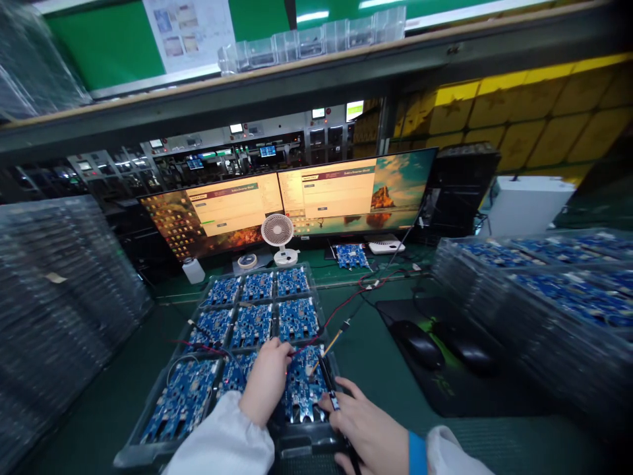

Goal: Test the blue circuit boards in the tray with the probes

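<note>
Right hand [368, 429], blue cuff under white sleeve, grip closed on a thin dark probe [326, 377] with a yellow lead; the probe tip rests on the blue circuit board [302, 390] in the near right pocket of the clear plastic tray [148, 443]. Left hand [267, 379], white sleeve, fingers curled together and pressed onto the far edge of that same board; whether they pinch anything I cannot tell. The two hands sit just beside each other, with the board between them.

The tray holds nine blue boards in three rows and lies on the green surface [366, 349], near centre. Red and black wires [346, 305] run from the probe across the tray's right edge towards the far right.

Right of the tray: a black mouse mat [445, 389] carrying two black mice [419, 344], side by side. Farther right, stacks of clear trays with blue boards [558, 290]. Left, tall stacks of clear trays [59, 297].

Far side: a small white desk fan [277, 234], a white tape roll [247, 261] just left of it, a loose blue board [350, 255], and two wide monitors [297, 201] showing tan windows.
</note>
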{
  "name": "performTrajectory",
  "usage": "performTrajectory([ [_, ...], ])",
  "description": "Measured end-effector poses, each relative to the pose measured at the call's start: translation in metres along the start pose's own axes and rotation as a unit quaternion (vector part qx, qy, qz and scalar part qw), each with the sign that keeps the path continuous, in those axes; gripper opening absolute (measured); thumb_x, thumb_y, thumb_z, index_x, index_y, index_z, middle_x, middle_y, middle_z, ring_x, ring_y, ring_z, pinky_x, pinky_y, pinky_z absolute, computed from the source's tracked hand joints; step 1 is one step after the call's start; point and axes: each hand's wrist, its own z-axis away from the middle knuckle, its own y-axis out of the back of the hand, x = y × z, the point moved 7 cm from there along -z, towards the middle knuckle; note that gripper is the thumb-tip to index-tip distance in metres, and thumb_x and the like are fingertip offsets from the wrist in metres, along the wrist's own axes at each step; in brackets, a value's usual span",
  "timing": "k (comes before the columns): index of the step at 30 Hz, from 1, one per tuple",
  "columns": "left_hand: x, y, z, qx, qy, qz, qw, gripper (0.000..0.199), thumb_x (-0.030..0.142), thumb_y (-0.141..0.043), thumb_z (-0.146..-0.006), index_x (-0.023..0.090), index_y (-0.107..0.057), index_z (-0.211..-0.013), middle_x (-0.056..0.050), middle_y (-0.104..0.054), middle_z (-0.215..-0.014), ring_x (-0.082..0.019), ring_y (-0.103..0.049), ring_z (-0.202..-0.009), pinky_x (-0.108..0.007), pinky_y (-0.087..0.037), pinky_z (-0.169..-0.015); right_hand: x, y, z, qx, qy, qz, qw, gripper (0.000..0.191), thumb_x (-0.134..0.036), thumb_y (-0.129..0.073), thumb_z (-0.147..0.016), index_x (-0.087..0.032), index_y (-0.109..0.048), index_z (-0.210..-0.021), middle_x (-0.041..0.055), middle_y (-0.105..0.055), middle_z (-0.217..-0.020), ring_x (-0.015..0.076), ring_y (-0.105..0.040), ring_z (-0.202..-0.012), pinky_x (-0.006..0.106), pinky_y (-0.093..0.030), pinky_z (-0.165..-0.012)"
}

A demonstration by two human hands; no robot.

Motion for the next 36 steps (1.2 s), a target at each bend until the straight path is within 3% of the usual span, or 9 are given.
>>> performTrajectory([
  [4,-0.006,0.023,-0.005,0.029,0.002,0.029,0.999,0.024,0.013,-0.043,-0.088,0.017,-0.066,-0.09,-0.007,-0.059,-0.097,-0.018,-0.057,-0.092,-0.029,-0.043,-0.087,0.0,0.001,0.0,-0.001,-0.006,-0.009,1.0,0.036,-0.031,-0.056,-0.076,-0.019,-0.048,-0.108,0.0158,-0.057,-0.129,0.0281,-0.052,-0.118,0.062,-0.019,-0.111],
  [7,-0.013,0.027,-0.01,0.017,0.001,0.033,0.999,0.022,0.008,-0.045,-0.084,0.018,-0.064,-0.09,-0.006,-0.061,-0.097,-0.018,-0.058,-0.09,-0.029,-0.042,-0.087,0.0,0.001,0.0,0.003,-0.007,-0.015,1.0,0.035,-0.029,-0.056,-0.075,-0.019,-0.048,-0.107,0.0149,-0.058,-0.127,0.0276,-0.052,-0.117,0.063,-0.018,-0.111],
  [12,-0.021,0.022,-0.016,0.014,0.005,0.029,0.999,0.023,-0.001,-0.047,-0.074,0.019,-0.057,-0.08,-0.002,-0.063,-0.084,-0.017,-0.057,-0.08,-0.027,-0.041,-0.078,0.005,-0.005,0.002,0.019,-0.002,-0.017,1.0,0.034,-0.028,-0.056,-0.073,-0.02,-0.048,-0.105,0.0138,-0.058,-0.126,0.027,-0.052,-0.118,0.063,-0.015,-0.112],
  [16,-0.023,0.017,-0.02,0.015,0.013,0.054,0.998,0.023,-0.002,-0.044,-0.074,0.02,-0.05,-0.076,0.0,-0.061,-0.076,-0.015,-0.055,-0.072,-0.025,-0.039,-0.07,0.005,-0.006,0.003,0.027,-0.001,-0.016,1.0,0.034,-0.028,-0.056,-0.073,-0.02,-0.048,-0.105,0.0134,-0.058,-0.126,0.0266,-0.052,-0.118,0.062,-0.014,-0.113],
  [28,-0.017,0.008,-0.022,0.011,0.0,0.061,0.998,0.028,-0.006,-0.034,-0.073,0.021,-0.041,-0.078,-0.001,-0.054,-0.08,-0.014,-0.049,-0.071,-0.025,-0.037,-0.067,0.011,-0.014,0.004,0.03,0.0,-0.018,0.999,0.034,-0.027,-0.056,-0.072,-0.021,-0.048,-0.104,0.0129,-0.058,-0.127,0.0262,-0.051,-0.119,0.062,-0.013,-0.113],
  [36,-0.019,0.004,-0.022,0.028,-0.013,0.049,0.998,0.033,-0.009,-0.034,-0.071,0.019,-0.046,-0.083,-0.005,-0.055,-0.091,-0.016,-0.052,-0.083,-0.027,-0.041,-0.077,0.007,-0.009,0.003,0.023,0.001,-0.012,1.0,0.032,-0.026,-0.054,-0.072,-0.021,-0.049,-0.103,0.0127,-0.058,-0.128,0.0258,-0.051,-0.118,0.061,-0.014,-0.114],
])
